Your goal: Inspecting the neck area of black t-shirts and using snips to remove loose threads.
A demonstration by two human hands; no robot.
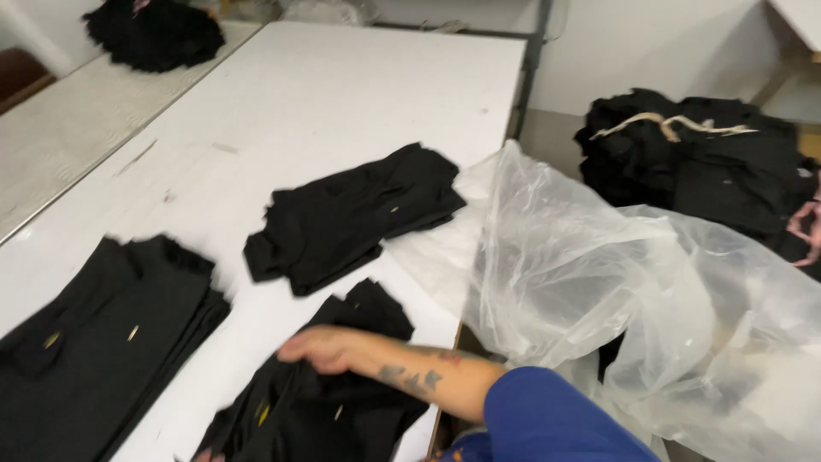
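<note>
White bench (325, 94) holds black garment stacks; right hand (312, 349), at six o'clock, presses open-fingered on the nearest stack (333, 411). Left hand is unseen.

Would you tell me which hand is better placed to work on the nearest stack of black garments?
Right, probably: the right hand rests on that garment stack; the left is not clearly in view.

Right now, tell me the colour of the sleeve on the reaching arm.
Blue; the sleeve shows best in the head view.
</note>
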